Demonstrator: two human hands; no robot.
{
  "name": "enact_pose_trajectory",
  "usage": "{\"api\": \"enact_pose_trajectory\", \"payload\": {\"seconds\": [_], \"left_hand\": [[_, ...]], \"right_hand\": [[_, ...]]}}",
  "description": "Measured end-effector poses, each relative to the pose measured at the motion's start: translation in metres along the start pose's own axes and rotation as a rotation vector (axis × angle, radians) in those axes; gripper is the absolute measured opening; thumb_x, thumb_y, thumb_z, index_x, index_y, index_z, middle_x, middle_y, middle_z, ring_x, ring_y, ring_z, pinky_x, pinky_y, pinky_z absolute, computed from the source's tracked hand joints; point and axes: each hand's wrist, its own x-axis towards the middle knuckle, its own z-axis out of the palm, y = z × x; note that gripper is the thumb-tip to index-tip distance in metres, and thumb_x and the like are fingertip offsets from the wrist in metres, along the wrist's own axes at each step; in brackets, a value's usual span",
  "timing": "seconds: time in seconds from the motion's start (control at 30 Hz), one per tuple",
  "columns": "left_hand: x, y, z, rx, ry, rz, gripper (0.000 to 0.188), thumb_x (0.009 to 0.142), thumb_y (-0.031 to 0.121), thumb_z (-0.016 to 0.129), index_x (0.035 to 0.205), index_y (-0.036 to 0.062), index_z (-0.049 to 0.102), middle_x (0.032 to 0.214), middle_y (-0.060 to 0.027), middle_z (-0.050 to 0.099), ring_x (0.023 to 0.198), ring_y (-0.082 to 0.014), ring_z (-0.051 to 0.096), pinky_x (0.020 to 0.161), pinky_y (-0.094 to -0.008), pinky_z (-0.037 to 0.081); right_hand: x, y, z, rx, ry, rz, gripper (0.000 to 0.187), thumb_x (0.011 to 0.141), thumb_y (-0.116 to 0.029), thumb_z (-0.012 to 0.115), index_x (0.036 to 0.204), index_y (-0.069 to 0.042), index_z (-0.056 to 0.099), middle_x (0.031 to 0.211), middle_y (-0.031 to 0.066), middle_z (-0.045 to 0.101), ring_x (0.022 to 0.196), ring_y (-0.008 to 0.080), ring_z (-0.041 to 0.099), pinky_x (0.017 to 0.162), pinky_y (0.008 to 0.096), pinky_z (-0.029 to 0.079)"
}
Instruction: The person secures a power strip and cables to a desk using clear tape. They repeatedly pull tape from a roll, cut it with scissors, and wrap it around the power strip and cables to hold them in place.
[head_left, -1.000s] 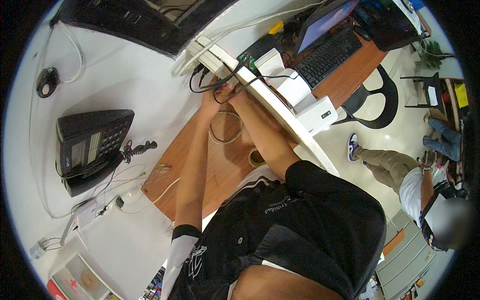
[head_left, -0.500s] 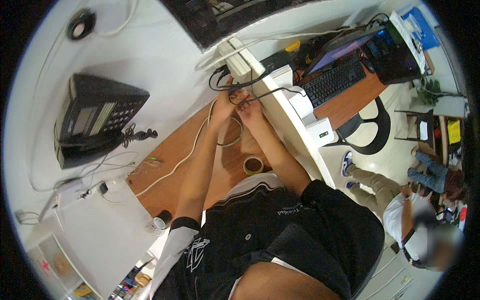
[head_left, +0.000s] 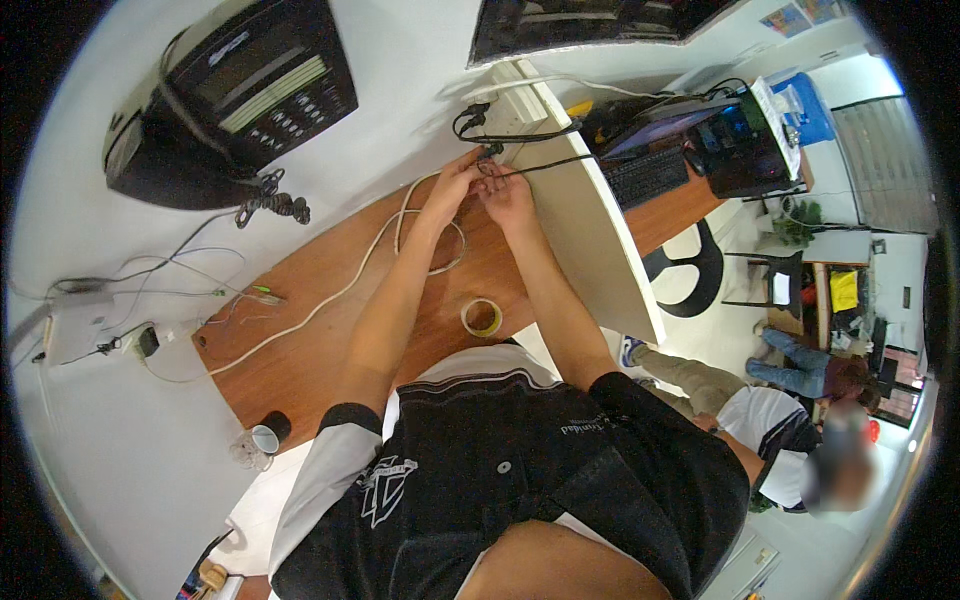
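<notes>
Under a cream outlet box [head_left: 518, 103] on the wall, both my hands meet at a black cable [head_left: 545, 165]. My left hand [head_left: 454, 196] is closed, its fingertips at a black plug end [head_left: 491, 150] of the cable. Close beside it, my right hand [head_left: 508, 200] curls its fingers round the cable just below; the exact grip is partly hidden. Another black plug [head_left: 477, 113] sits at the outlet box, with its cord looping to the right over the partition. Below my forearms, a roll of tape [head_left: 482, 318] lies on the brown desk [head_left: 340, 285].
A white cable [head_left: 330, 318] winds over the desk. On the left wall hangs a black telephone [head_left: 265, 100]. A white partition [head_left: 590, 235] borders the right side, with a keyboard [head_left: 650, 178] and monitor beyond. A clear cup [head_left: 256, 447] stands lower left. Another person [head_left: 770, 430] is at right.
My view has shifted, bringing the telephone nearer. The black plug end now shows above my fingers, and the cable runs straighter from my hands to the partition.
</notes>
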Motion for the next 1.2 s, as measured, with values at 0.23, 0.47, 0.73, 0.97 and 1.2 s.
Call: {"api": "enact_pose_trajectory", "payload": {"seconds": [0.23,0.47,0.73,0.97,1.2], "left_hand": [[-0.007,0.005,0.010,0.085,0.000,-0.010,0.061,0.091,-0.001,0.054,0.152,0.0001,0.050,0.121,-0.0111,0.069,0.093,-0.0161,0.064,0.082,-0.0279,0.050],[-0.008,-0.013,0.004,0.250,0.004,0.232,0.062,0.094,0.001,0.053,0.156,0.0025,0.046,0.133,-0.0157,0.062,0.086,-0.0166,0.065,0.072,-0.0291,0.053],[0.007,-0.024,-0.005,-0.089,-0.022,0.148,0.055,0.101,0.007,0.054,0.156,0.0037,0.047,0.157,-0.0099,0.051,0.141,-0.0206,0.048,0.115,-0.0307,0.035],[-0.001,-0.013,-0.004,-0.039,0.036,0.114,0.051,0.104,0.013,0.056,0.154,0.0028,0.049,0.150,-0.0085,0.058,0.129,-0.0191,0.056,0.109,-0.0293,0.040],[-0.005,-0.012,-0.001,-0.158,0.042,0.039,0.043,0.105,0.011,0.051,0.146,0.0030,0.058,0.140,-0.0078,0.064,0.127,-0.0189,0.056,0.106,-0.0318,0.044]], "right_hand": [[-0.005,0.003,0.011,-0.042,0.303,0.014,0.016,0.101,-0.025,0.055,0.102,-0.016,0.069,0.095,0.0034,0.072,0.081,0.0196,0.063,0.066,0.0369,0.050],[-0.011,-0.006,0.022,-0.038,0.291,-0.008,0.012,0.099,-0.024,0.065,0.100,-0.017,0.075,0.097,0.0016,0.072,0.092,0.0183,0.067,0.080,0.0400,0.055],[-0.028,0.012,0.051,-0.128,0.338,-0.062,0.017,0.100,-0.027,0.064,0.109,-0.017,0.073,0.111,-0.0013,0.070,0.106,0.0187,0.063,0.088,0.0398,0.054],[-0.032,0.026,0.047,-0.129,0.224,-0.133,0.016,0.102,-0.024,0.060,0.111,-0.016,0.071,0.105,-0.0008,0.067,0.095,0.0191,0.060,0.088,0.0344,0.052],[-0.029,0.016,0.027,-0.129,0.180,-0.089,0.019,0.103,-0.016,0.057,0.116,-0.014,0.070,0.108,0.0001,0.068,0.097,0.0163,0.062,0.081,0.0329,0.052]]}}
